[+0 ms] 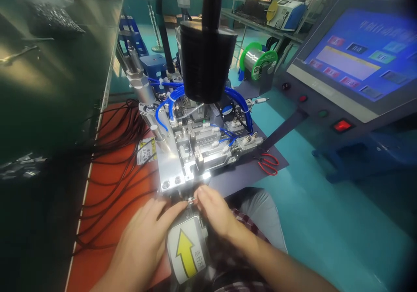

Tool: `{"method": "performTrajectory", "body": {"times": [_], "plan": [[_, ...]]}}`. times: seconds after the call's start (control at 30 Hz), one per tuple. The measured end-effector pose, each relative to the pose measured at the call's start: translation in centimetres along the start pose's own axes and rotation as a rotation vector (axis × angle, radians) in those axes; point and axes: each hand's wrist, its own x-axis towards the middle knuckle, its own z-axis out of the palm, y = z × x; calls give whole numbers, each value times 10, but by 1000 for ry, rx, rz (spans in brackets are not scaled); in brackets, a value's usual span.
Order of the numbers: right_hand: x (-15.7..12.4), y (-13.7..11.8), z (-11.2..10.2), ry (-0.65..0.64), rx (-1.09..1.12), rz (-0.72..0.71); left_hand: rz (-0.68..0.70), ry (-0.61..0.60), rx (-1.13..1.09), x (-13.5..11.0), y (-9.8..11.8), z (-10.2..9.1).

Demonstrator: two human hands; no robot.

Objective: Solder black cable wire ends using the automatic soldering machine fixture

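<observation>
My left hand [143, 227] lies at the front of the metal machine [195, 144], its thumb stretched to a small shiny metal part [190, 200]. Its other fingers bend down beside the machine, and their tips are hidden. From the other side my right hand [213, 207] meets the same part, thumb and fingers pinched together at it. The part is too small to name exactly. Just below both hands sits a white cover [174, 261] with a yellow arrow on it.
Black cables [114, 166] run over the orange surface [107, 209] on the left. A black nozzle [208, 62] hangs above the machine. Red-handled cutters [269, 164] lie to the right, below a touchscreen panel [358, 57]. A green wire spool [259, 62] stands behind.
</observation>
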Motion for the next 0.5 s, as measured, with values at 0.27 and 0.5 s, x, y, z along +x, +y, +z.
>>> {"method": "performTrajectory", "body": {"times": [0.27, 0.5], "plan": [[-1, 5, 10, 137, -45, -11, -11, 14, -16, 3, 1, 0], [-4, 2, 5, 90, -70, 7, -6, 22, -22, 2, 0, 0]]}}
